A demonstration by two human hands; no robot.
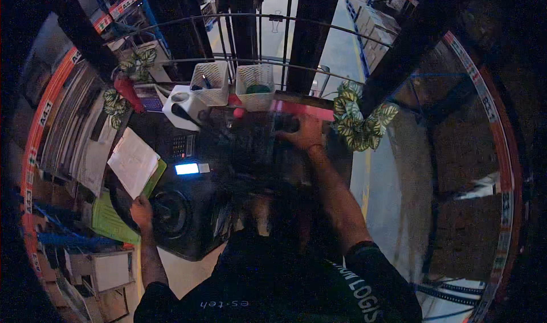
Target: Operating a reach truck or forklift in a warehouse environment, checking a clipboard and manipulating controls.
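Observation:
My left hand [142, 212] is closed on the lower edge of a sheaf of white papers [135, 162]. A bright green folder [114, 219] lies beneath and beside them. Across the dark console my right hand [309, 133] reaches forward, its thumb stretched out to the left, apart from the other fingers. Those fingers blur against a pinkish-red strip [320, 113] along the console's far edge. Nothing shows in that hand. Left of the console's middle are a lit display [187, 169] and a dark keypad [183, 146]. A round black steering wheel [171, 212] sits just right of my left hand.
Two white perforated baskets [255, 98] and a white holder [181, 109] stand at the console's far side. Leafy plants [362, 118] flank it. Ahead are metal bars and dark mast uprights [310, 32]. Racks with orange beams [43, 115] line both sides.

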